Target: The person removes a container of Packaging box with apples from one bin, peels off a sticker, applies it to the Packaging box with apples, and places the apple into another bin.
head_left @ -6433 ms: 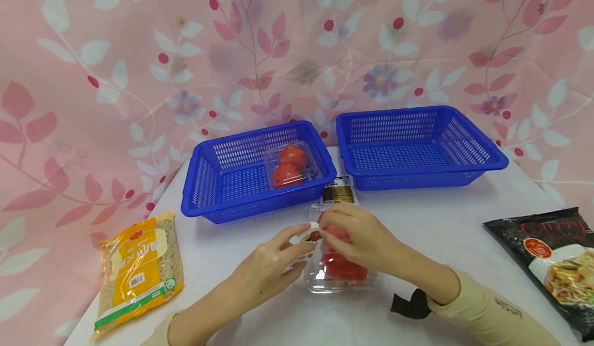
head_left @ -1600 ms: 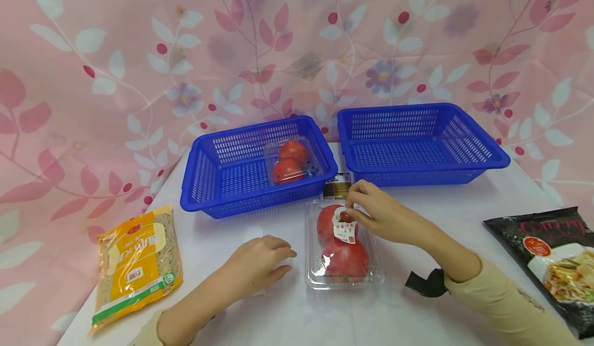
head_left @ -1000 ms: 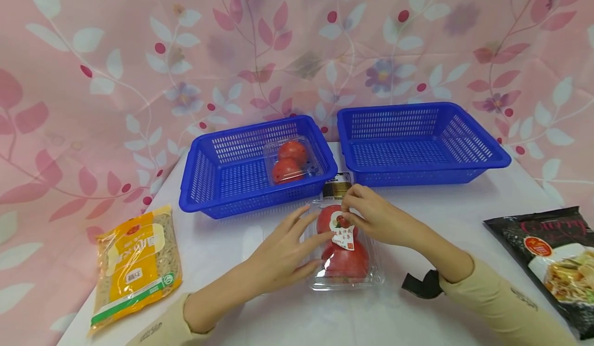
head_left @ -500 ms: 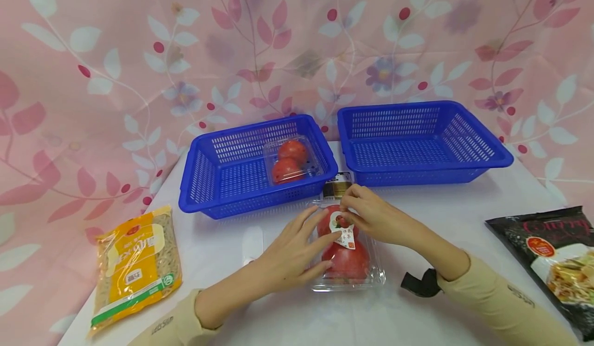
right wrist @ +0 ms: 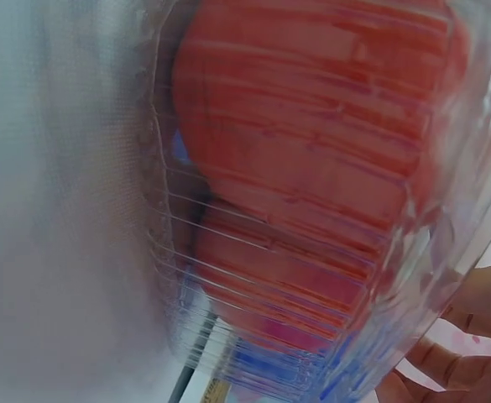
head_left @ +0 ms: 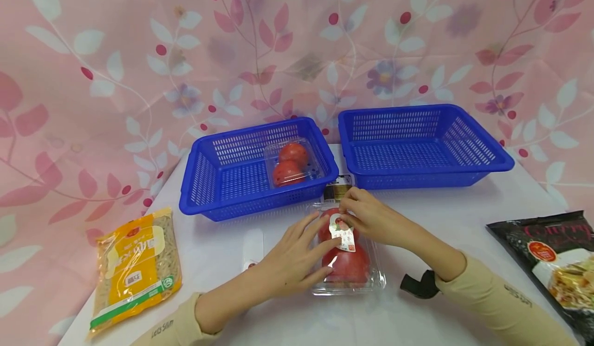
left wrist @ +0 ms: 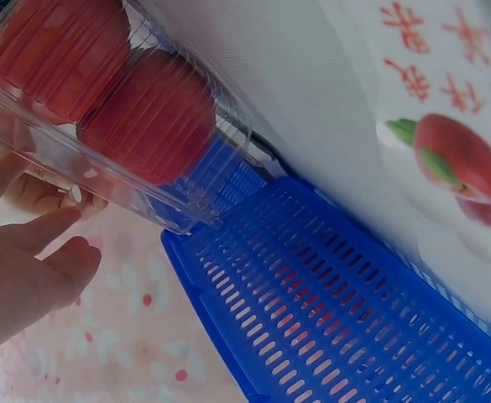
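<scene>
A clear plastic box of two tomatoes lies on the white table in front of me. My right hand pinches the top of a white label that lies on the box's lid. The straight fingers of my left hand rest against the box's left side. The left wrist view shows the box of tomatoes from below, with that hand's fingers beside it. The right wrist view is filled by the box of tomatoes.
Behind stand two blue baskets: the left basket holds another tomato box, the right basket holds nothing. A yellow noodle packet lies far left and a black packet far right. A white backing sheet lies by my left hand.
My left hand has moved from the table to the box's left side. My right hand has brought the label down onto the lid.
</scene>
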Demonstrator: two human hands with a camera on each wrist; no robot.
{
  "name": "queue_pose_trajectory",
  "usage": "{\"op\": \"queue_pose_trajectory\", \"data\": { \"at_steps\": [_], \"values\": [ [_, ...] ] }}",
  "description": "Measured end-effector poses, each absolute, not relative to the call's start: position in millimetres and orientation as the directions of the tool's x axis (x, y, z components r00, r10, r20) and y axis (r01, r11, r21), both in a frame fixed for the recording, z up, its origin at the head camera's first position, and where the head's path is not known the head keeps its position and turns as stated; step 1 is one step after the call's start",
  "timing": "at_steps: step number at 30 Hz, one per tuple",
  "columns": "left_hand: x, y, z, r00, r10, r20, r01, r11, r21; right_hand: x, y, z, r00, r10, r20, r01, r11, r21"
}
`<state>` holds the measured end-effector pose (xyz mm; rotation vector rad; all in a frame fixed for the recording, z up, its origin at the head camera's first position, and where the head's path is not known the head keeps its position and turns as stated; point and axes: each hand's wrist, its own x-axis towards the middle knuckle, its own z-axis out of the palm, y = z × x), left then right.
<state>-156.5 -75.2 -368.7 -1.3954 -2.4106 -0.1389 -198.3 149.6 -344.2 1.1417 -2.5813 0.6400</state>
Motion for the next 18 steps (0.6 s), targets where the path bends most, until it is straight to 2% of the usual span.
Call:
{"op": "queue_pose_trajectory", "data": {
  "at_steps": [6,12,18],
  "values": [
    [-154,-76,-368,-0.469,0.823,0.32,0.849,0.521,-0.094,-200,149,-348,-0.653,-0.637,0.41,-0.753,0.604,-0.262],
    [-152,-78,-368,-0.465,0.83,0.307,0.851,0.515,-0.103,-201,146,-354,-0.634,-0.624,0.457,-0.75,0.639,-0.169],
    [-149,-80,-367,-0.463,0.832,0.306,0.852,0.513,-0.105,-199,144,-356,-0.647,-0.609,0.459,-0.726,0.676,-0.126]
  ]
}}
